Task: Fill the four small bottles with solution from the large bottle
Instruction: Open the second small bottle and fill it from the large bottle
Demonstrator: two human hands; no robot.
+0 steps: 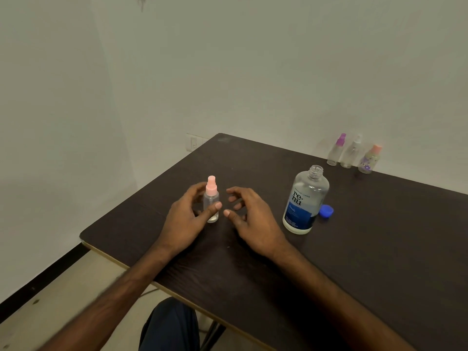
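Between the two hands, on the dark surface, a small pink-capped bottle stands upright. The left hand grips it, thumb across the front of the clear body and fingers curled round the back. The right hand hovers just beside it, fingers loosely bent and apart, holding nothing; its thumb tip points toward the left thumb without touching the bottle.

To the right of the right hand stands the large bottle, neck open, with solution visible inside; its blue cap lies just beside its base. Well beyond the right hand, against the wall, three more small bottles stand in a row: a purple-capped bottle, a white-capped bottle and a flowered bottle with an orange cap, all closed.

Judging by this, the task is at an early stage, or between bottles: the source is opened, but the pink sprayer top is on. Whether this bottle holds solution is too faint to tell. The three at the wall look unfilled, so most of the filling seems left.

Both forearms reach forward from the near edge, wrists low over the surface, palms turned inward toward each other.
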